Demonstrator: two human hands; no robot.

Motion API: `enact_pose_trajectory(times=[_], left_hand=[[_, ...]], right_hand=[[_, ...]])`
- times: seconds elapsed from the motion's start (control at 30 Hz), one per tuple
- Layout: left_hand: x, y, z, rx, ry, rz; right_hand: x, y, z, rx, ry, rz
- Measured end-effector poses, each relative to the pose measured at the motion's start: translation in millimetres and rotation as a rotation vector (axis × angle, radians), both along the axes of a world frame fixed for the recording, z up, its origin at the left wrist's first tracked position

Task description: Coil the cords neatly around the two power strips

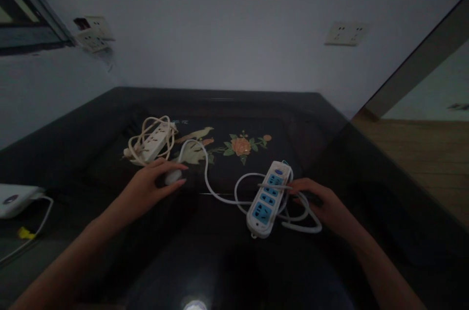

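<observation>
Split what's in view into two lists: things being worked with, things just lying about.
Apparently in use:
white plug, held in the left hand
white cord
blue-socketed power strip, right hand beside it

Lying about:
cream power strip
white object at far left
yellow scrap

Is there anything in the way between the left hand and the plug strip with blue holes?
Only the white cord, which loops across the tabletop between the left hand and the plug strip. Nothing else visible stands there.
</observation>
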State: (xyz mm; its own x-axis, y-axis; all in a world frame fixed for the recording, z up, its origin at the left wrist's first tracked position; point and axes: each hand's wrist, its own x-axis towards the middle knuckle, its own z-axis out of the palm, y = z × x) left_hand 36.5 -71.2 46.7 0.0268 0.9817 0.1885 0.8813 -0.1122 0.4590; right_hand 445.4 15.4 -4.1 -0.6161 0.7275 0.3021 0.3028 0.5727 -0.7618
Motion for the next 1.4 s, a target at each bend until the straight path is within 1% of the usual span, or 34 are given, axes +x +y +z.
enact_pose_trajectory(times=[0.07, 0.13, 0.2, 0.27, 0.37, 0.47, 0.53, 0.6, 0.67, 0.73, 0.8, 0.97, 1.07, 1.13, 1.2, 1.3, 1.4], left_hand=[[7.7, -12.4, -7.7, -0.071, 0.03, 0.034], [18.5, -22.9, -17.0, -0.108, 0.064, 0.078], [29.9, -30.4, -26.2, -0.116, 0.111, 0.077], [40.2, -34.5, -32.0, -0.124, 0.186, 0.04], [53.3, -36.5, -30.4, -0.157, 0.323, -0.001], [66.1, -35.9, -21.9, -0.21, 0.438, -0.016], [75.4, -34.5, -17.9, -0.255, 0.481, -0.044], [84.6, -32.5, -17.3, -0.292, 0.5, -0.077], [92.3, -30.1, -19.1, -0.303, 0.505, -0.093], [96.8, -27.6, -21.7, -0.309, 0.498, -0.087], [97.2, -25.6, -23.9, -0.315, 0.465, -0.091], [83.1, -25.0, -26.3, -0.361, 0.305, -0.218], [74.2, -25.9, -23.4, -0.376, 0.229, -0.235], [73.4, -24.7, -19.3, -0.334, 0.183, -0.208], [78.8, -21.1, -14.5, -0.279, 0.122, -0.202], [97.4, -12.8, -11.0, -0.248, 0.013, -0.283], [122.4, -5.7, -16.9, -0.24, -0.029, -0.357]], right_hand=[[0.2, -0.6, 1.6, -0.025, -0.02, 0.023], [1.7, -1.6, 3.1, -0.05, -0.043, 0.036], [3.7, -2.8, 4.4, -0.072, -0.064, 0.041], [5.2, -4.0, 5.6, -0.094, -0.083, 0.036], [6.5, -5.6, 7.1, -0.15, -0.063, 0.0], [7.7, -5.6, 7.9, -0.21, 0.028, -0.093], [8.8, -4.3, 8.2, -0.228, 0.054, -0.155], [9.9, -2.1, 8.3, -0.244, 0.004, -0.189], [10.7, -0.2, 7.8, -0.261, -0.099, -0.202], [11.0, 1.0, 6.6, -0.271, -0.173, -0.212], [10.7, 1.2, 5.5, -0.255, -0.183, -0.244], [9.4, -1.3, 9.1, -0.156, -0.049, -0.416], [8.5, -3.6, 12.9, -0.147, -0.028, -0.422], [7.7, -4.6, 13.0, -0.161, -0.048, -0.41], [6.4, -4.7, 10.4, -0.225, -0.065, -0.432], [2.4, -3.7, 4.7, -0.391, -0.058, -0.466], [-5.3, -3.2, 1.0, -0.532, -0.018, -0.406]])
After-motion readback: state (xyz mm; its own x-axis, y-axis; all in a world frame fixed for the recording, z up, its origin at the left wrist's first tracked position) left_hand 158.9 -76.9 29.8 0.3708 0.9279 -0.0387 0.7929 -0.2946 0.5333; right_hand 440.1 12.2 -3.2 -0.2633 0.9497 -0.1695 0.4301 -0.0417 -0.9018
